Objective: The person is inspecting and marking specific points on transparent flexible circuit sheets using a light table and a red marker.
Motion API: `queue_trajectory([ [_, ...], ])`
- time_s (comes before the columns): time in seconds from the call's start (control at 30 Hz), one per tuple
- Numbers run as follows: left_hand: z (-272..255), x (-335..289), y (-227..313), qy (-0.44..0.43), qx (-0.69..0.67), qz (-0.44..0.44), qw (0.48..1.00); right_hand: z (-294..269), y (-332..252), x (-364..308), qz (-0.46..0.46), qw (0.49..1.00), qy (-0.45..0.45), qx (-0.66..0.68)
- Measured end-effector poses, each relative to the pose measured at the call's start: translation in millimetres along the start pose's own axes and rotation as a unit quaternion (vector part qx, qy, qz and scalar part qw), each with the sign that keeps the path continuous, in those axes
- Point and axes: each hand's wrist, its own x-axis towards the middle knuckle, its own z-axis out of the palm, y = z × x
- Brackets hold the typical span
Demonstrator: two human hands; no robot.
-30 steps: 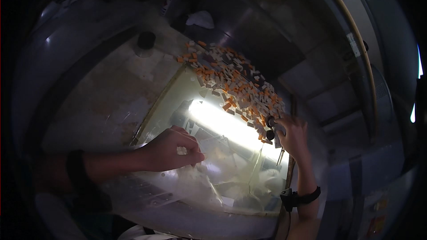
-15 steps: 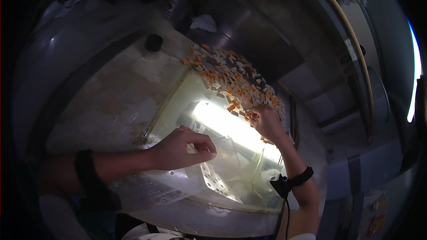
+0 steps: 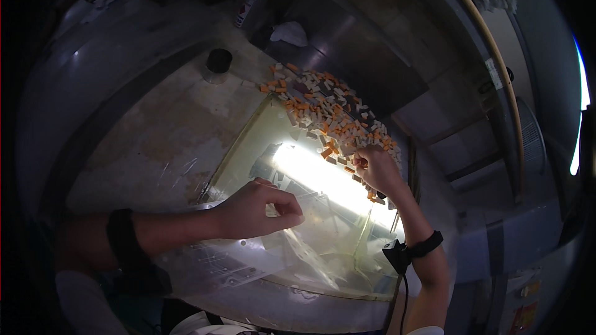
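My left hand [image 3: 257, 209] is closed in a pinch above the lit glass panel [image 3: 245, 139]. A clear plastic strip with holes [image 3: 308, 255] hangs from its fingertips and appears nearly edge-on. My right hand [image 3: 377, 170] reaches to the near right edge of a pile of small orange and pale blocks [image 3: 329, 108]. Its fingers are curled together, and whatever lies between them is hidden. Several loose blocks [image 3: 372, 195] lie just below that hand. More clear perforated plastic sheets [image 3: 239, 263] lie under and beside my left forearm.
A bright tube-shaped glow [image 3: 323, 177] crosses the panel. A dark-topped round container [image 3: 218, 65] stands at the far left on the worktop. Behind the pile are a metal plate [image 3: 347, 31], a crumpled white cloth [image 3: 289, 33] and a bottle [image 3: 244, 13].
The plastic strip under my left hand has turned and looks narrower. My right hand has shifted slightly right and down along the pile's edge. The whole view has moved a little.
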Motion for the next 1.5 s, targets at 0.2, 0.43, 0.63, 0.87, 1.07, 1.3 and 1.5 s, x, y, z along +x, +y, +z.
queue_trajectory([
  [0.2,-0.6,0.3,0.9,-0.004,0.008,-0.004,1.000,-11.6,-10.8,-2.0,0.016,0.999,0.030,0.026],
  [0.43,1.0,0.3,-1.5,0.002,0.035,-0.005,0.999,-33.4,-40.6,-40.2,0.089,0.975,0.006,0.203],
  [0.63,1.9,3.2,-5.8,-0.014,0.039,0.018,0.999,-23.9,-53.5,-86.1,0.157,0.889,0.004,0.431],
  [0.87,2.3,7.6,-1.9,-0.028,0.086,0.050,0.995,-12.3,-61.1,-100.2,0.124,0.936,-0.014,0.330],
  [1.07,3.3,9.4,0.3,-0.035,0.076,0.040,0.996,-7.2,-61.6,-98.4,0.059,0.937,-0.061,0.339],
  [1.3,-1.7,9.3,1.6,-0.076,0.013,0.020,0.997,9.9,-62.4,-98.7,-0.012,0.960,0.021,0.279],
  [1.5,8.4,8.0,4.0,-0.090,0.049,-0.043,0.994,14.7,-42.4,-98.7,0.144,0.911,0.144,0.357],
])
